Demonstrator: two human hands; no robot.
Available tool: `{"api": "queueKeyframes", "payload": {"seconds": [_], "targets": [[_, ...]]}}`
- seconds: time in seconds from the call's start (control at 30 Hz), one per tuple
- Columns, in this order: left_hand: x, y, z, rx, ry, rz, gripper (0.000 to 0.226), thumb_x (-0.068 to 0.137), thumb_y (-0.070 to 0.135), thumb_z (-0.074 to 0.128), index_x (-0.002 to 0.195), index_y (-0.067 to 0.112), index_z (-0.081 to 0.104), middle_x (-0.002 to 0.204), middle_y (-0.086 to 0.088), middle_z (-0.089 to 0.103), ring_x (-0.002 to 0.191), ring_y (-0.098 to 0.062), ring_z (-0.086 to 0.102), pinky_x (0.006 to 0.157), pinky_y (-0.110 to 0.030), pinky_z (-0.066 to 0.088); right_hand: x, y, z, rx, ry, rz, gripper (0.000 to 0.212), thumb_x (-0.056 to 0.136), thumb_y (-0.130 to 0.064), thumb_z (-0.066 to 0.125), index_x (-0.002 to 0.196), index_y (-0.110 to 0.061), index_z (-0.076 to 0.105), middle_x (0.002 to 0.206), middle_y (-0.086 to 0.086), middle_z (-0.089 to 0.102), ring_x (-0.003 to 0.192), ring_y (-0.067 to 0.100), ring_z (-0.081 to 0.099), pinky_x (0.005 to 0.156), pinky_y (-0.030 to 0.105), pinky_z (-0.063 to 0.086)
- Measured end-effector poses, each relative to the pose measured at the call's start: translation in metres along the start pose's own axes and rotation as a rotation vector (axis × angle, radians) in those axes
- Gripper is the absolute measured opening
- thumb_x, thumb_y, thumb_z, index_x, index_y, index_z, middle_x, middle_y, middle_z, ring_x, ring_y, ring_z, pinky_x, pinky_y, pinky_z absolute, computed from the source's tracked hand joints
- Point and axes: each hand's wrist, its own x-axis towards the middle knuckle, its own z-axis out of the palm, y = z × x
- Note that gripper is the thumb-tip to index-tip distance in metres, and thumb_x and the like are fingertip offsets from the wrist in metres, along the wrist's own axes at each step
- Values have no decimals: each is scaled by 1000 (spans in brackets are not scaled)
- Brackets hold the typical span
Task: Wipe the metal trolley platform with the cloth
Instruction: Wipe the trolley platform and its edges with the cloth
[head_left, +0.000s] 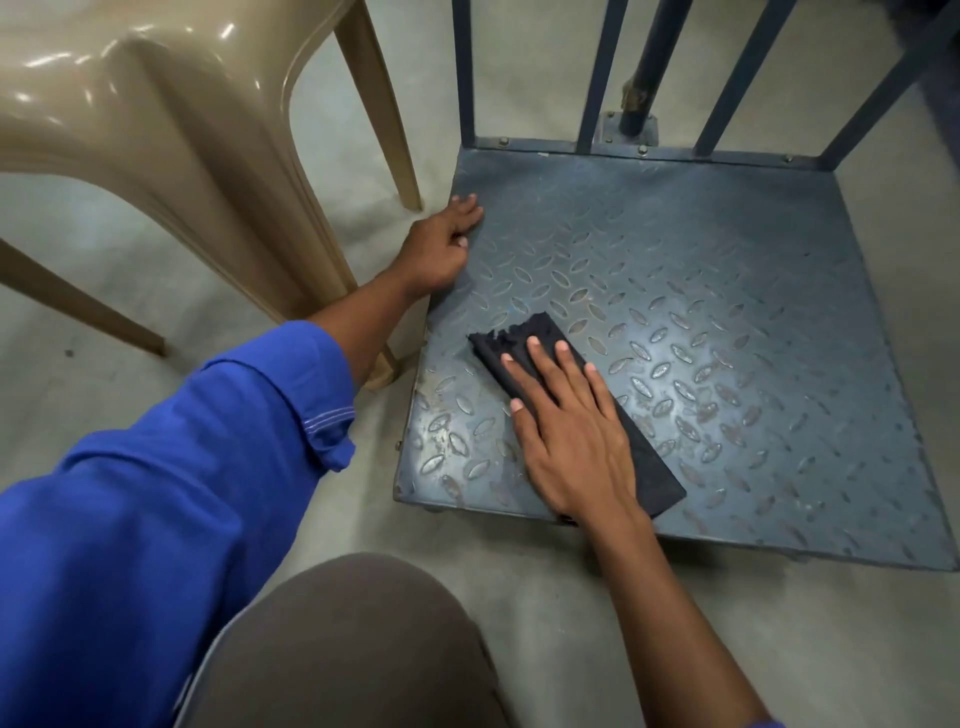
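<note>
– Where is the cloth lying on the trolley platform?

– In the near-left part, flat on the chequered metal. It is folded into a long strip, and its long axis runs on a slant from the front edge up toward the far left.

– And the hand on it?

– The right hand lies along that same slant, palm down, fingers straight and a little spread, pressing the cloth to the plate. Nothing is pinched. The frayed end shows just past the fingertips.

– The other one?

– The left hand rests on the platform's left rim, beside the plastic chair, fingers loosely bent on top of the edge. It's well apart from the cloth, so it looks like a brace.

– So which way does the wiping go?

– I'd judge rightward and toward the upright bars, since most of the bare plate lies there, on the right hand's own side. Swept broadside, the strip would cover more than it would end-on
</note>
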Motion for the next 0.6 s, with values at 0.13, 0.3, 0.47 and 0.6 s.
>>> {"api": "queueKeyframes", "payload": {"seconds": [0.13,0.3,0.47,0.6], "targets": [[-19,-3,-7,-94,238,-195,33,90,15,81,123,11,77,131,-8,72,125,-17,66,116,-29,46,5,3,1,10,11,26,55,110,-47,20,164,-40,19,174,-13,8,160,9,-7,131,43,7],[-31,9,-7,-86,389,-314,19,81,25,90,96,15,85,97,-3,82,94,-12,75,91,-22,55,7,0,1,16,35,36,55,109,-47,22,163,-39,23,173,-12,10,160,10,-4,130,44,7],[-21,5,-14,-339,311,-615,30,75,30,96,75,9,75,68,0,74,61,-15,73,61,-28,62,34,-10,3,51,64,115,55,109,-46,24,163,-38,23,174,-8,9,161,14,-3,131,44,2],[-19,10,-29,-625,3,-822,42,89,26,84,68,15,50,54,1,43,49,-13,40,42,-20,40,59,-31,11,50,22,107,57,108,-46,22,164,-38,17,175,-4,3,161,18,-8,130,47,-1]]}}
